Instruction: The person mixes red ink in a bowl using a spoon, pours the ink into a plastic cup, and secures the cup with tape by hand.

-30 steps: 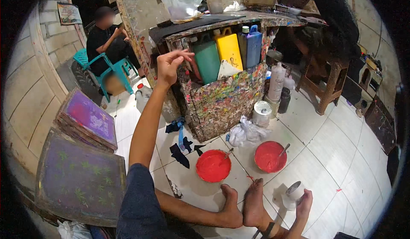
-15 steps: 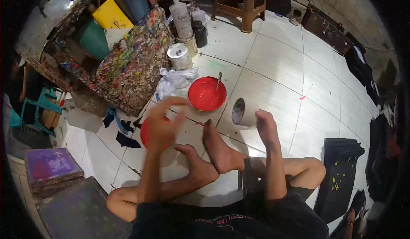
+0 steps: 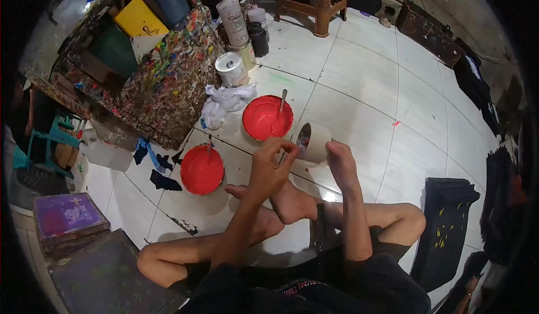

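My right hand [image 3: 341, 162] is closed on a wide cream roll of tape [image 3: 317, 145], held level above the tiles with its hollow end facing left. My left hand [image 3: 278, 162] has finger and thumb pinched at that hollow end; what they grip, if anything, is too small to make out. Behind the roll sits a red bowl [image 3: 264, 117] of red paint with a spoon standing in it. A second red bowl [image 3: 201, 171], also with a spoon, lies to the left, beside my bare feet [image 3: 292, 202].
A paint-crusted cabinet [image 3: 163, 89] holds coloured jugs, with bottles [image 3: 233, 19], cans [image 3: 229, 67] and white bags [image 3: 222, 103] beside it. A stool [image 3: 321, 16] stands behind. Purple screen frames [image 3: 70, 216] lie left; folded black fabric [image 3: 441, 224] with yellow marks lies right.
My view has tilted down from the cabinet and seated person. My left hand has come down from raised to the roll, and my right hand has lifted the roll higher off the floor.
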Available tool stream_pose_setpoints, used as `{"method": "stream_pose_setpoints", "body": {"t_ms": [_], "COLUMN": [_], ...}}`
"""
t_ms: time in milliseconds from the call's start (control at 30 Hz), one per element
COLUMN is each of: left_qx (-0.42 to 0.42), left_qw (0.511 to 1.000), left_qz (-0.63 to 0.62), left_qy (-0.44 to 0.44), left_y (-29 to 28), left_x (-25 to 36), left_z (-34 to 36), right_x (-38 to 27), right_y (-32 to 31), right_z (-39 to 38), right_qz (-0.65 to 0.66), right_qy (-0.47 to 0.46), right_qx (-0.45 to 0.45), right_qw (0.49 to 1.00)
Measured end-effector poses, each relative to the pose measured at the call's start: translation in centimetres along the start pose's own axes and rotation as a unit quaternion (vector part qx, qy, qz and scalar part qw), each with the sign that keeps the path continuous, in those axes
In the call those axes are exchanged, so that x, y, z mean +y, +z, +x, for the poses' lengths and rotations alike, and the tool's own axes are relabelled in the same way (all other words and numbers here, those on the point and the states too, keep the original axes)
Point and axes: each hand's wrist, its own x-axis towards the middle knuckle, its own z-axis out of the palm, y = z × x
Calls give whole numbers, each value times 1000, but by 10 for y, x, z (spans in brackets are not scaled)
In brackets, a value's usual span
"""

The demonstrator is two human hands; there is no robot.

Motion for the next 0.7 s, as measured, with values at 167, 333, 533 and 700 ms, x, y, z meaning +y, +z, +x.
{"method": "stream_pose_setpoints", "body": {"t_ms": [167,333,533,700], "left_qx": [109,213,227,150], "left_qw": [990,960,928,878], "left_qz": [-91,-181,-292,-440], "left_qy": [-18,-5,-39,-112], "left_y": [11,19,15,13], "left_x": [-1,-8,-11,-14], "left_z": [3,11,30,30], "right_x": [0,20,28,33], "right_y": [11,3,-1,-4], "right_z": [7,9,7,6], "right_qz": [11,178,226,62], "right_qy": [-87,-65,-58,-59], "right_qx": [34,45,3,-14], "right_qw": [996,981,972,996]}}
